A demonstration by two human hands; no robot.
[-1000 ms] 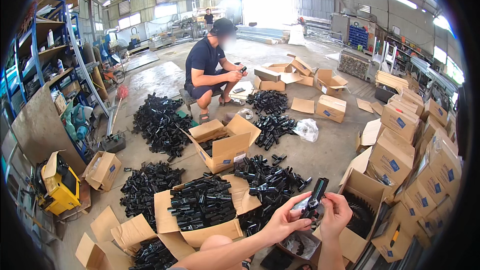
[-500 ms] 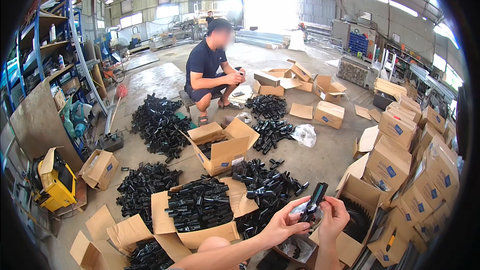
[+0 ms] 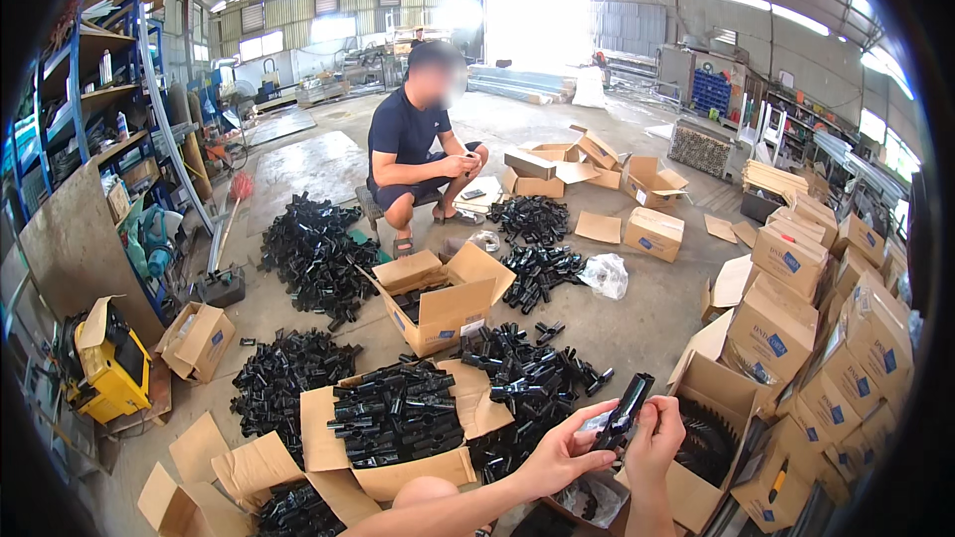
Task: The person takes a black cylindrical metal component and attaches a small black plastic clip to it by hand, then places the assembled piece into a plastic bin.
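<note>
A shiny black tube-shaped fitting (image 3: 629, 406) is held tilted in front of me at the lower right. My left hand (image 3: 571, 451) closes on its lower part, thumb along the near side. Against its right side are the bent fingers of my right hand (image 3: 655, 435). Below them sits a box with a clear plastic bag (image 3: 601, 499) and small dark parts, partly hidden by my arms. A carton (image 3: 711, 378) holding black ring-like parts stands to the right. Left of my hands, an open carton is packed with black fittings (image 3: 393, 413).
Loose piles of black fittings (image 3: 316, 254) lie on the floor. Another open carton (image 3: 438, 313) stands ahead. A co-worker (image 3: 413, 144) squats beyond it, holding something small. Stacked cartons (image 3: 786, 323) line the right; a yellow machine (image 3: 111, 373) and blue shelving (image 3: 75, 89) are left.
My hands and the fitting have dropped slightly, and the fitting leans a little more. The co-worker's hands have shifted slightly left and down.
</note>
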